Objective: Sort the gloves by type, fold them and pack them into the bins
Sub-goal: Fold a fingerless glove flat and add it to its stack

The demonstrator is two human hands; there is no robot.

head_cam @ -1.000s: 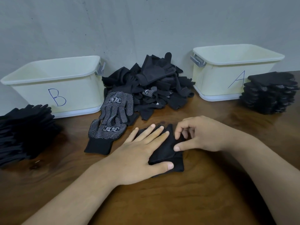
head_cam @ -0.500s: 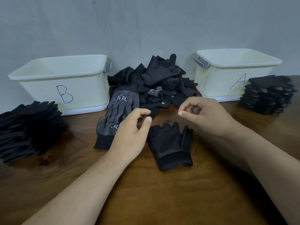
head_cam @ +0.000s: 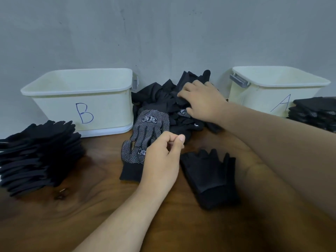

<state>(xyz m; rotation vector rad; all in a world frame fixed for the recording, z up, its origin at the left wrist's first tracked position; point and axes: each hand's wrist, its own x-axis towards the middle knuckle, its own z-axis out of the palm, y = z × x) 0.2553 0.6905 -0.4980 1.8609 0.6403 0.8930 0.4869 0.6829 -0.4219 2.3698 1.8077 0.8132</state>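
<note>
Right hand fingers in glove pile, 12 o'clock, seemingly gripping; left hand loosely curled, empty. Right hand previously hovered nearer.

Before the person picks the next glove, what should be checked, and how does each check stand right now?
1. The right hand is on the pile: ok.
2. It grips one glove, not several: cannot tell.
3. The left hand is free: cannot tell; its fingers curl over the dotted glove.
4. The plain glove lies apart from both hands: ok.
5. Open tops on bin B and bin A: ok.
6. The left stack and right stack stand unspilled: ok.
</note>
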